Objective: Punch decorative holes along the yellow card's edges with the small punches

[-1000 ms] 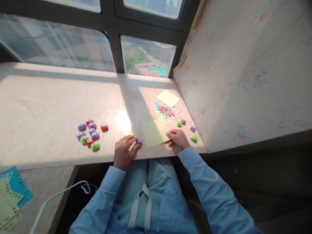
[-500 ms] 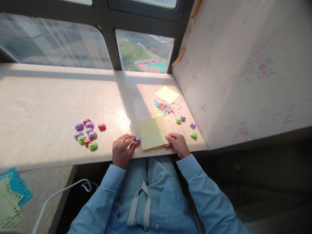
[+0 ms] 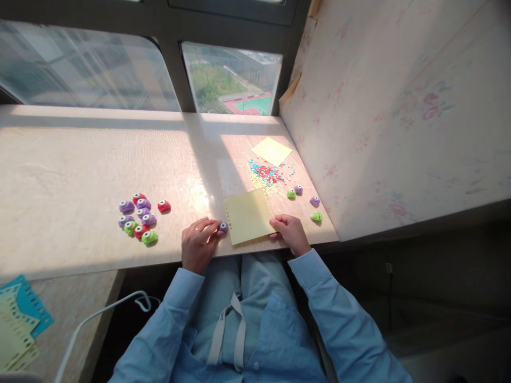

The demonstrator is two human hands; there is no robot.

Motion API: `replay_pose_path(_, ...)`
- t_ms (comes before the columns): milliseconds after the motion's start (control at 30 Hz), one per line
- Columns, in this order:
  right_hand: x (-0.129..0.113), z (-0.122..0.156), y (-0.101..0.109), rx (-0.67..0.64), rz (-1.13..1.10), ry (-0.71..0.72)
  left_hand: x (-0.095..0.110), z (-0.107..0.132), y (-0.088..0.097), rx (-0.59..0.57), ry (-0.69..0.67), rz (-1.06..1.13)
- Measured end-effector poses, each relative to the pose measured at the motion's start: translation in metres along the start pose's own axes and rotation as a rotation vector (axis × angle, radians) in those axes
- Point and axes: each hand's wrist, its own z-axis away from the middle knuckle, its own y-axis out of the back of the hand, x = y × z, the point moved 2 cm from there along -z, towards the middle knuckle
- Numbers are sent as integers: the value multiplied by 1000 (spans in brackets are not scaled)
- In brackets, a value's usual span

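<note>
A sheet of pale yellow paper (image 3: 249, 217) has a column of small punched holes down its left edge. My right hand (image 3: 293, 233) pinches that sheet by its lower right corner, thumb on top. Just off the left edge, my left hand (image 3: 200, 244) is closed on a small purple craft punch (image 3: 223, 227) with a round white top. Whether the punch touches the paper I cannot tell. Beyond the sheet lies a scatter of red, blue and yellow paper bits (image 3: 266, 174).
Several purple, red and green punches (image 3: 142, 211) are grouped on the left of the tabletop (image 3: 80, 170). A few more punches (image 3: 315, 201) sit near the right wall. Another yellow sheet (image 3: 272, 151) lies behind the bits. Punched sheets (image 3: 18, 324) and a white cable (image 3: 91, 317) are at lower left.
My view has shifted slightly. Both hands, the purple craft punch and the yellow sheet keep nearly the same places relative to one another.
</note>
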Motion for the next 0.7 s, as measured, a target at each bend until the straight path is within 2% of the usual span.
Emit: replay_pose_path(700, -2, 1, 0, -24, 32, -11, -1, 2, -2, 28, -39, -14)
